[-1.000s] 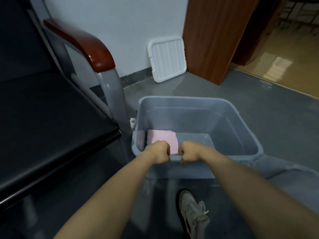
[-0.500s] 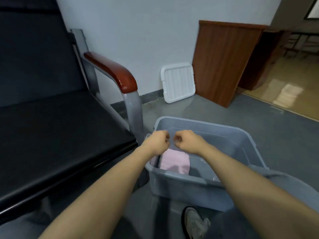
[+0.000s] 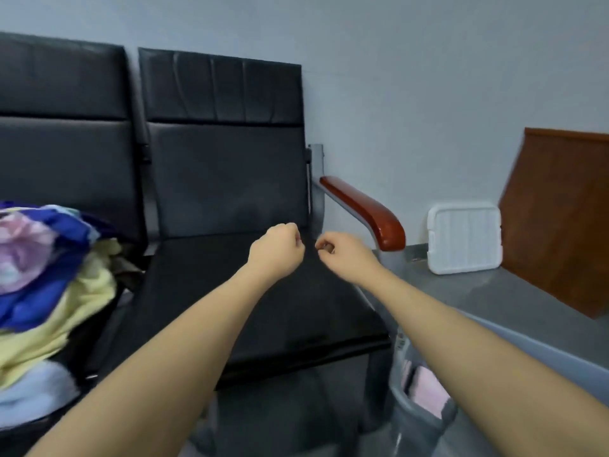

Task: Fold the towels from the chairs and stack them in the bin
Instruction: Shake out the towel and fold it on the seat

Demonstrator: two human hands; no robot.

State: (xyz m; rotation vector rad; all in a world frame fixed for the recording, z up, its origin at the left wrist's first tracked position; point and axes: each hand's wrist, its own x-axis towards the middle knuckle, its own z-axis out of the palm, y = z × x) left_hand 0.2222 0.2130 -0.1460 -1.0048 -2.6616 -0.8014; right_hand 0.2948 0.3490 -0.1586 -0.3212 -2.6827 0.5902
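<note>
Two fists over a black chair seat point(image 3: 263, 291)
Left hand point(image 3: 276, 251) and right hand point(image 3: 344, 257), curled and holding nothing, hover mid-frame; towels point(image 3: 43, 275) lie heaped at left, bin point(image 3: 418, 420) at lower right.

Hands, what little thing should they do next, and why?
Probably the left hand should reach left to the towel pile on the far chair. Both hands are curled and hold nothing, the right hand too, the seat under them looks bare, and only one pink towel shows in the bin.
</note>
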